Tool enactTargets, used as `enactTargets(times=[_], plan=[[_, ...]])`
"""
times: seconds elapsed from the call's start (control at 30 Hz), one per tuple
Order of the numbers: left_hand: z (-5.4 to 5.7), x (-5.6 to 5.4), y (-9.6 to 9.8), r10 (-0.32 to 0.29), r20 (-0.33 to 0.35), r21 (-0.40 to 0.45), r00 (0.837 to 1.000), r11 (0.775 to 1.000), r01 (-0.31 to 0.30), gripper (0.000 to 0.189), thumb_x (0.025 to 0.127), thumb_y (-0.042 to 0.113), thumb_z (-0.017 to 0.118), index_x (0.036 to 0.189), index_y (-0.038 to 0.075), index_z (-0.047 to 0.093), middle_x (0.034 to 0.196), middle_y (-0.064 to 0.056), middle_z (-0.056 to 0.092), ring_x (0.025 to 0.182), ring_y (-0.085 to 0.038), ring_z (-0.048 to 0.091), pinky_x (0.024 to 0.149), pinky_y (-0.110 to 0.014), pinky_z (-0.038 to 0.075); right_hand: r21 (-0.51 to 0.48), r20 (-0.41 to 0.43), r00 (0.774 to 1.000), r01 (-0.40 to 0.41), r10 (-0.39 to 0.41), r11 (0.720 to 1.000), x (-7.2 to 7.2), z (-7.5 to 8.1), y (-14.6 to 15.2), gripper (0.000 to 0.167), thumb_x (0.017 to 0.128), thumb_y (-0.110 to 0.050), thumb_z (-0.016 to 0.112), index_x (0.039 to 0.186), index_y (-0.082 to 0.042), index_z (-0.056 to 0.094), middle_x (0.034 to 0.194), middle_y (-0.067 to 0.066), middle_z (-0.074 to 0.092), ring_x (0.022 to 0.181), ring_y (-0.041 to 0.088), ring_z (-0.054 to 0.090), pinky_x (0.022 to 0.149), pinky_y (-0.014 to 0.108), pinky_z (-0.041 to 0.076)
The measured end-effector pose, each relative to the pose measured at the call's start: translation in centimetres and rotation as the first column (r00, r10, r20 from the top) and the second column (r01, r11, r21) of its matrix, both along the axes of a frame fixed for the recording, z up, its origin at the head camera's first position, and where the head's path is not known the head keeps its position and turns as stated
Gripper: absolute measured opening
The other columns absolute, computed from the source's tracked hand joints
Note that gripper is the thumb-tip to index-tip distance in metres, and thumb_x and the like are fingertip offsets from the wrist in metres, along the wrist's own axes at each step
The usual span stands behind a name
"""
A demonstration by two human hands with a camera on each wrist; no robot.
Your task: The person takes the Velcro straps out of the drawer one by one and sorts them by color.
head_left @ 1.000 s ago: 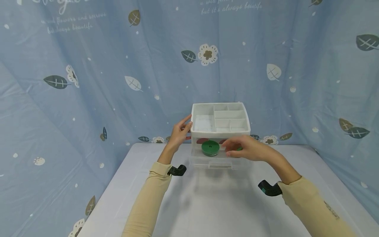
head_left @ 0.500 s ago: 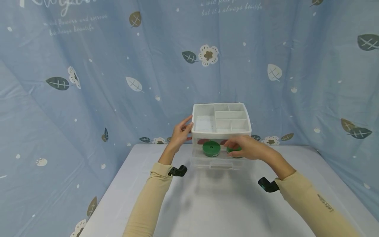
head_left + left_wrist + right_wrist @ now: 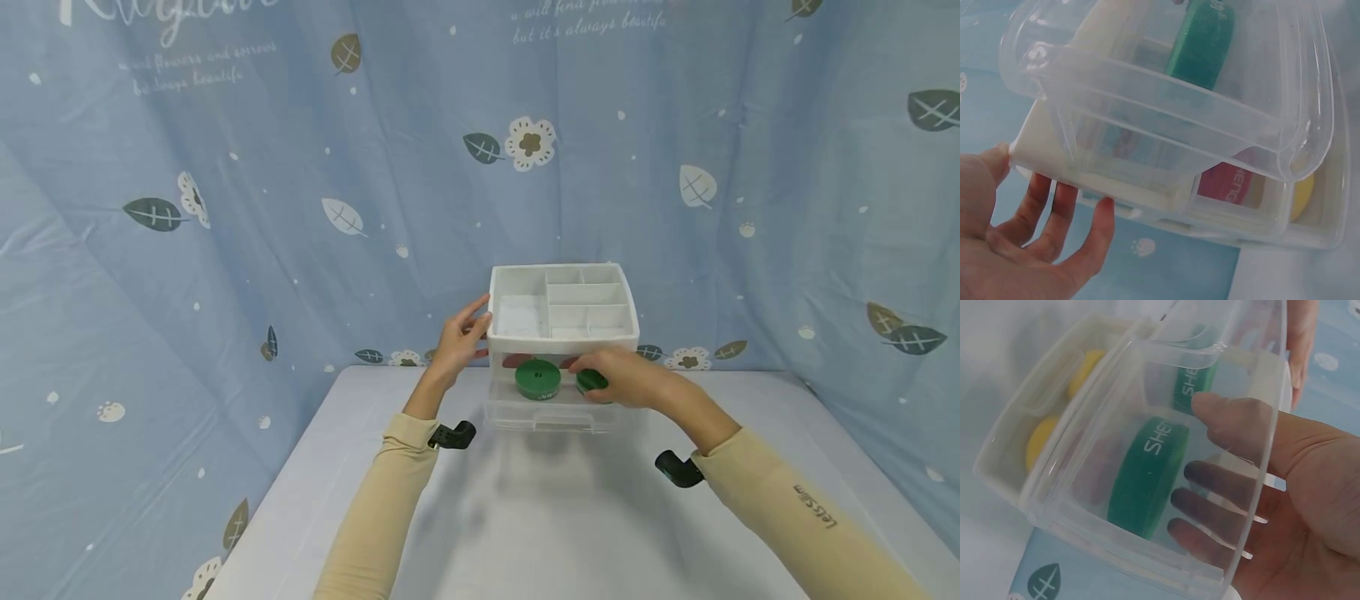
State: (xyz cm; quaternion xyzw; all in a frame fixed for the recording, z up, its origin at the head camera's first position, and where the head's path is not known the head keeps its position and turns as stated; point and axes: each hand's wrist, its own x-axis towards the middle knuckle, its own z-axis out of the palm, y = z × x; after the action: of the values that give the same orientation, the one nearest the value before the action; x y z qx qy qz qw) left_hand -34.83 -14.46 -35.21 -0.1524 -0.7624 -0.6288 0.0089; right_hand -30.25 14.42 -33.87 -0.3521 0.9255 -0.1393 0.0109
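My left hand [image 3: 455,342] touches the left side of a white-topped organizer [image 3: 562,343], thumb and fingers spread along its edge. A clear drawer [image 3: 555,417] is pulled out toward me. Inside sits a round green disc [image 3: 537,380] with a small dark mark at its centre and white lettering on its rim. To its right lies a second green disc [image 3: 1147,478]. My right hand [image 3: 622,377] reaches into the drawer at this second disc. In the right wrist view, its fingertips [image 3: 1180,500] are right at the disc's edge, and the thumb stands apart from it.
Red discs [image 3: 516,360] show behind the green ones. Through the clear plastic, a red piece [image 3: 1225,182] with lettering and yellow round things [image 3: 1043,444] appear in other drawers. The organizer's top has several divided compartments [image 3: 587,293]. A blue patterned curtain [image 3: 390,150] hangs behind the white table [image 3: 555,517].
The right disc, mostly hidden by my right hand earlier, now shows more fully beside the left disc. My right hand has shifted slightly. The left hand stays at the organizer's side.
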Motion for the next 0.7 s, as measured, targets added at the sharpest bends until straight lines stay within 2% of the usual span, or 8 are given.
enactTargets(times=[0.27, 0.43, 0.7], plan=[[-1.6, -1.3, 0.0, 0.032, -0.028, 0.009, 0.999, 0.999, -0.031, 0.049, 0.103, 0.034, 0.049, 0.151, 0.035, 0.038, 0.121, -0.02, 0.056, 0.106, -0.025, 0.061, 0.097, -0.052, 0.055, 0.085, -0.048, 0.999, 0.009, -0.005, 0.996, -0.2, -0.6, -0.3, 0.048, 0.084, -0.017, 0.079, 0.128, -0.005, 0.064, 0.13, 0.009, 0.064, 0.12, 0.03, 0.06, 0.095, 0.044, 0.056], [-1.9, -1.4, 0.0, 0.043, -0.041, 0.002, 0.998, 0.999, -0.043, 0.048, 0.103, 0.037, 0.049, 0.149, 0.039, 0.039, 0.121, -0.018, 0.057, 0.107, -0.027, 0.061, 0.096, -0.051, 0.055, 0.089, -0.033, 0.999, 0.007, -0.004, 0.996, -0.2, -0.6, -0.4, 0.051, 0.085, -0.017, 0.078, 0.131, -0.004, 0.062, 0.134, 0.011, 0.061, 0.123, 0.032, 0.058, 0.097, 0.045, 0.055], [-1.9, -1.4, 0.0, 0.045, -0.044, -0.004, 0.998, 0.999, -0.045, 0.048, 0.103, 0.036, 0.049, 0.15, 0.036, 0.039, 0.121, -0.018, 0.058, 0.107, -0.028, 0.061, 0.095, -0.051, 0.056, 0.11, -0.025, 1.0, -0.001, 0.004, 0.994, -0.1, -0.5, -0.4, 0.053, 0.085, -0.017, 0.078, 0.134, -0.004, 0.059, 0.135, 0.013, 0.059, 0.124, 0.033, 0.056, 0.098, 0.046, 0.054]])
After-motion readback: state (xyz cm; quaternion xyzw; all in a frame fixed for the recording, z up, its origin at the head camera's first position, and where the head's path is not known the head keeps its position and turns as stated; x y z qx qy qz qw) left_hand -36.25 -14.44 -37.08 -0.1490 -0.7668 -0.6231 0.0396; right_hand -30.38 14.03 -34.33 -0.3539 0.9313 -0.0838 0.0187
